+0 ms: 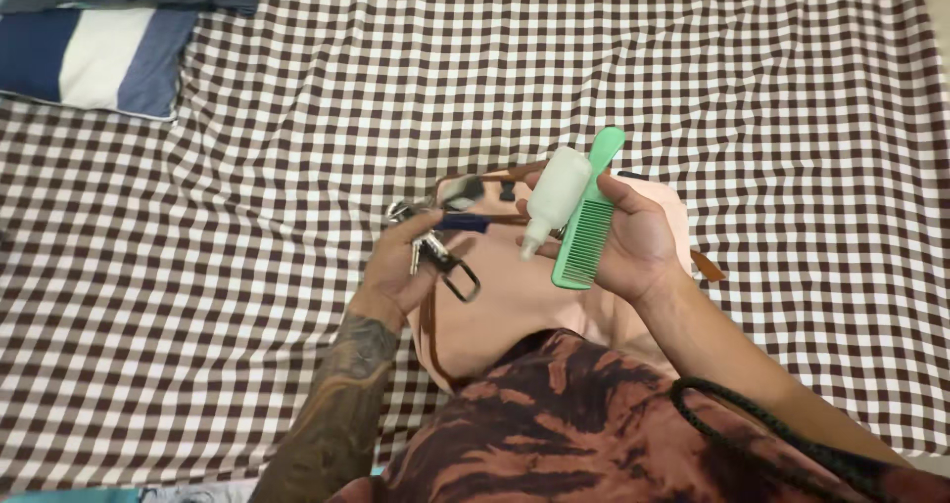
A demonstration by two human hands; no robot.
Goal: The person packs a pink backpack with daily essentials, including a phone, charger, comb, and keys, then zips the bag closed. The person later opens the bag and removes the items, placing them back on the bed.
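The right hand [633, 246] grips a green comb [586, 228] and a white bottle [550, 198] together. The left hand [406, 271] pinches keys [435, 251] over the pink bag [515, 305] on the bed [247, 216]. The bottle could slip, since one hand holds two things.

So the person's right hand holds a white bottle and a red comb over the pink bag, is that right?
Not quite: the comb is green, not red, as the head view shows. The right hand does hold it with the white bottle over the pink bag.

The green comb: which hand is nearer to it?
Right. The right hand holds the comb with a white bottle; the left hand holds keys, apart from it.
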